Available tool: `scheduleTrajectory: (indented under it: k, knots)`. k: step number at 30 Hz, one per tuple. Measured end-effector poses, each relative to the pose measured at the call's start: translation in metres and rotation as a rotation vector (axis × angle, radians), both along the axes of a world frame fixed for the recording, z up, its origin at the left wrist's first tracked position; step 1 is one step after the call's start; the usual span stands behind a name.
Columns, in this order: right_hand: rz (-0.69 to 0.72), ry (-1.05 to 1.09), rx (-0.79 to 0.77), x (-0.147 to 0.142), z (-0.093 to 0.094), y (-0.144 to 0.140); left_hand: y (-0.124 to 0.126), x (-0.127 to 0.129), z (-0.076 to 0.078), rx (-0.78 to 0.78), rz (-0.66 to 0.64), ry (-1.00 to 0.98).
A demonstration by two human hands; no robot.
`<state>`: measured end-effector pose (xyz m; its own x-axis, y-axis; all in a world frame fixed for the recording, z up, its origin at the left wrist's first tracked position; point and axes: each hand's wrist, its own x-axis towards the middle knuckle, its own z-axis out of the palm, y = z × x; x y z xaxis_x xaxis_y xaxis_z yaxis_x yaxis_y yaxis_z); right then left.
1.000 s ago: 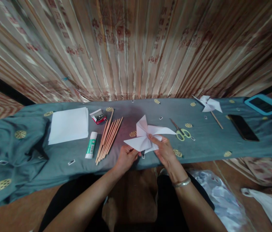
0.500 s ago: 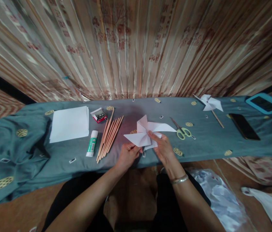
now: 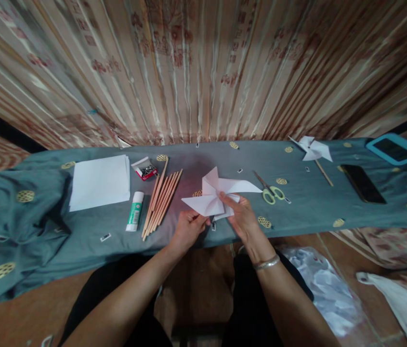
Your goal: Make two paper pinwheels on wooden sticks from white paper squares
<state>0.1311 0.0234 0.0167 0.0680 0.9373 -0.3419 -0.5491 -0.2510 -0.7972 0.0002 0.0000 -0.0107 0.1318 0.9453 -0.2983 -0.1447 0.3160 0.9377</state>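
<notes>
Both my hands hold a white paper pinwheel shape (image 3: 213, 193) just above the near edge of a table with a teal cloth (image 3: 297, 212). My left hand (image 3: 188, 229) pinches its lower left blade from below. My right hand (image 3: 243, 219) presses a finger on the centre, where the folded tips meet, and grips the lower right part. Just left of my left hand lies a bundle of wooden sticks (image 3: 162, 198), and green-handled scissors (image 3: 270, 190) lie just right of the paper.
A glue stick (image 3: 135, 211), a stack of white paper (image 3: 99, 181) and a small box of pins (image 3: 146, 169) lie at the left. A finished pinwheel on a stick (image 3: 312, 151), a black phone (image 3: 362, 183) and a blue-cased tablet (image 3: 394, 149) lie at the right. Plastic bags (image 3: 324, 284) sit on the floor.
My hands and the paper hold almost the same pose. The whole view has shifted slightly as my head moved.
</notes>
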Motion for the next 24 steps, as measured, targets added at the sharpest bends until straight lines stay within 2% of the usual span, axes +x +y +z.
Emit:
scheduleTrajectory:
  k: [13, 24]
  knots:
    - [0.022, -0.019, -0.012, 0.006, -0.002, 0.0, -0.005, 0.001, 0.008, -0.023, -0.05, -0.023]
    - [0.086, -0.053, -0.068, 0.018, 0.0, -0.008, -0.005, -0.004, 0.002, -0.005, -0.113, 0.021]
